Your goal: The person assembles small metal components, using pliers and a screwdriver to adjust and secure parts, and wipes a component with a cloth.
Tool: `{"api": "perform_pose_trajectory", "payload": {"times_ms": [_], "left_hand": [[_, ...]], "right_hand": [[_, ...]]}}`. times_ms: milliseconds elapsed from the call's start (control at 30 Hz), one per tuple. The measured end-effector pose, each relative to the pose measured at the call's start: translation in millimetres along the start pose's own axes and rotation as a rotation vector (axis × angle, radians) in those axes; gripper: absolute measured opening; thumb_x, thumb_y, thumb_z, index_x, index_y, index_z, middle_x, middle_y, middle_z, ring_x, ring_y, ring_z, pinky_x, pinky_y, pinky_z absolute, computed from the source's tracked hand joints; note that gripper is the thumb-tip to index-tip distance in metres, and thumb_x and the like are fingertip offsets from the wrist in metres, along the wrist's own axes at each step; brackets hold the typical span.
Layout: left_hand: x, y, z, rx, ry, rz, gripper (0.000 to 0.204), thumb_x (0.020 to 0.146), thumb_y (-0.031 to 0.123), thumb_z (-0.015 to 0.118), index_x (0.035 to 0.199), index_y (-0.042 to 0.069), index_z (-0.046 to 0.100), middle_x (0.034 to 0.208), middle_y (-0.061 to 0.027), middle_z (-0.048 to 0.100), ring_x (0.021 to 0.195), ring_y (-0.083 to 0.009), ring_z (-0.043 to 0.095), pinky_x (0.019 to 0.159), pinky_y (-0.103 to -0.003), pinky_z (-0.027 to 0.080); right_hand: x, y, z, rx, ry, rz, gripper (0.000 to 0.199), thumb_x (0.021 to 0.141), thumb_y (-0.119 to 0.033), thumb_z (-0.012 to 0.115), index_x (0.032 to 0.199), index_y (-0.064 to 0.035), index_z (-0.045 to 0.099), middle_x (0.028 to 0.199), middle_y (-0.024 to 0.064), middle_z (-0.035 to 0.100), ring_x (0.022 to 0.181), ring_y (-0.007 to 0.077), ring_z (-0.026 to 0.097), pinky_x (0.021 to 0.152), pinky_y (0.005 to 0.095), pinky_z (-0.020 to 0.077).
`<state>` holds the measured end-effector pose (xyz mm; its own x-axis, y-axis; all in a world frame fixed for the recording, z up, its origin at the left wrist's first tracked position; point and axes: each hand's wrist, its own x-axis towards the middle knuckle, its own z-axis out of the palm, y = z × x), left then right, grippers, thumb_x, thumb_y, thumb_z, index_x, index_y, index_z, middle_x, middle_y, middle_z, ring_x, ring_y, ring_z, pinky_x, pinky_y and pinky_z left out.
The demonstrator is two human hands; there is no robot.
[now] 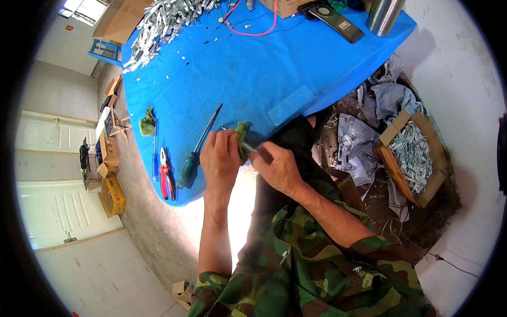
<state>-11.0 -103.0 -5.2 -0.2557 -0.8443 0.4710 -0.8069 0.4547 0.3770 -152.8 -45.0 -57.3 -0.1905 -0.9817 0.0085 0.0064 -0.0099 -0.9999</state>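
Note:
Both of my hands are close together over the near edge of the blue-covered table. My left hand [218, 157] is closed, its fingers pressed against a crumpled green cloth [243, 132]. Past its fingertips a thin metal tip shows; what it belongs to is hidden. My right hand [278, 166] pinches a thin silvery piece [248, 148] that runs toward the cloth. Left of my hands lie a long screwdriver with a teal handle [186, 171], red-handled pliers [165, 177] and a slim blue-handled screwdriver [155, 165], whose far end meets a second green cloth [147, 122].
A heap of silvery strips [161, 29] covers the table's far left. At the far right stand a steel flask [385, 16] and a dark phone [340, 25]. A flat blue block [290, 104] lies near the right edge. Below right, a cardboard box [391, 169] holds more strips [413, 158].

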Motion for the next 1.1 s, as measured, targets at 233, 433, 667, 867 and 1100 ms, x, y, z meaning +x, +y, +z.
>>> {"api": "perform_pose_trajectory", "payload": {"times_ms": [233, 433, 667, 867, 1100], "left_hand": [[6, -17, -2, 0.055, 0.015, -0.096, 0.006, 0.098, 0.008, 0.069, 0.100, 0.002, 0.071, 0.093, -0.0161, 0.068, 0.084, -0.0383, 0.068, 0.073, -0.046, 0.053], [-11, 6, -20, -0.098, -0.055, -0.142, 0.008, 0.096, 0.003, 0.070, 0.103, 0.001, 0.073, 0.100, -0.0169, 0.070, 0.088, -0.0370, 0.070, 0.075, -0.043, 0.055], [-16, 21, -9, -0.131, -0.072, -0.051, 0.009, 0.095, 0.002, 0.070, 0.104, 0.002, 0.073, 0.096, -0.0159, 0.068, 0.083, -0.0363, 0.069, 0.072, -0.044, 0.055], [-9, 4, 2, -0.032, 0.028, -0.039, 0.004, 0.096, 0.003, 0.069, 0.101, 0.002, 0.070, 0.094, -0.0162, 0.066, 0.082, -0.0378, 0.067, 0.071, -0.044, 0.054], [-2, -10, 7, -0.089, 0.059, -0.078, 0.005, 0.097, 0.003, 0.069, 0.101, 0.000, 0.070, 0.093, -0.0168, 0.068, 0.083, -0.0372, 0.068, 0.072, -0.044, 0.054]], "right_hand": [[-2, 9, -1, 0.017, -0.002, 0.011, 0.029, 0.096, -0.025, 0.075, 0.088, 0.0015, 0.066, 0.067, 0.0127, 0.064, 0.059, 0.0154, 0.059, 0.058, 0.0352, 0.0482], [-3, 11, -4, 0.038, 0.008, 0.017, 0.028, 0.096, -0.022, 0.074, 0.086, 0.0017, 0.065, 0.067, 0.0129, 0.063, 0.059, 0.0144, 0.058, 0.058, 0.0347, 0.0479], [2, 3, -8, 0.017, -0.045, 0.046, 0.028, 0.096, -0.020, 0.074, 0.084, 0.0031, 0.064, 0.068, 0.0107, 0.063, 0.062, 0.0126, 0.056, 0.059, 0.0334, 0.0473], [5, 8, -5, 0.062, -0.064, 0.077, 0.029, 0.097, -0.021, 0.074, 0.084, 0.0036, 0.065, 0.068, 0.0092, 0.062, 0.064, 0.0108, 0.054, 0.060, 0.0329, 0.0466], [4, 9, -4, 0.099, -0.047, 0.066, 0.030, 0.098, -0.024, 0.073, 0.087, 0.0033, 0.067, 0.067, 0.0096, 0.061, 0.063, 0.0132, 0.057, 0.061, 0.0328, 0.0478]]}}
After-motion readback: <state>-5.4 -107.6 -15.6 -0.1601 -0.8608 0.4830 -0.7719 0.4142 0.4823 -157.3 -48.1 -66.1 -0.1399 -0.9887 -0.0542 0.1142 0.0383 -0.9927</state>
